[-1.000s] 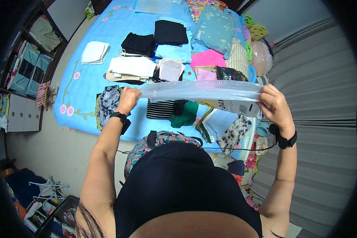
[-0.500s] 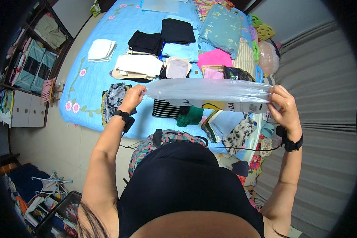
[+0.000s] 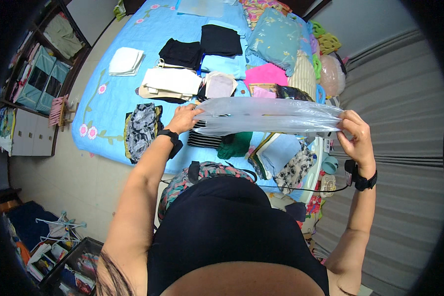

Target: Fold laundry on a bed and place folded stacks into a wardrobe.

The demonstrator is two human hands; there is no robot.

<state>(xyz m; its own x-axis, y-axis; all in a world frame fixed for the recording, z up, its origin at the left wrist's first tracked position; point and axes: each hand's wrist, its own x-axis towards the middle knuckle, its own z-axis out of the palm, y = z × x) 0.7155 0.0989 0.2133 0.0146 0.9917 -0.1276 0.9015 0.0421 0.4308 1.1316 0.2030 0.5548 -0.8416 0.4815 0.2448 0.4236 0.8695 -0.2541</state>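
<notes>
A translucent plastic bag (image 3: 271,114) is stretched lengthwise between my hands above the bed. My left hand (image 3: 185,118) grips its left end, and my right hand (image 3: 354,132) pinches its right end. Under the bag lie a black-and-white striped garment (image 3: 204,140), a green garment (image 3: 235,145) and a folded light blue garment (image 3: 281,153), partly covered by it. A grey-and-black patterned garment (image 3: 142,129) rests left of my left wrist. Beyond the bag are a white folded stack (image 3: 170,83) and a grey-white folded garment (image 3: 219,85).
The bed (image 3: 91,89) has a blue flowered cover. Farther back lie black folded garments (image 3: 221,39), a white folded stack (image 3: 126,62), a pink cloth (image 3: 265,75) and a teal pillow (image 3: 275,38). A patterned bag (image 3: 175,191) stands at the near edge. A grey curtain (image 3: 399,98) hangs on the right.
My left hand has moved right, closer to my right hand. The bag has been gathered into a narrower strip, and its printed part no longer shows.
</notes>
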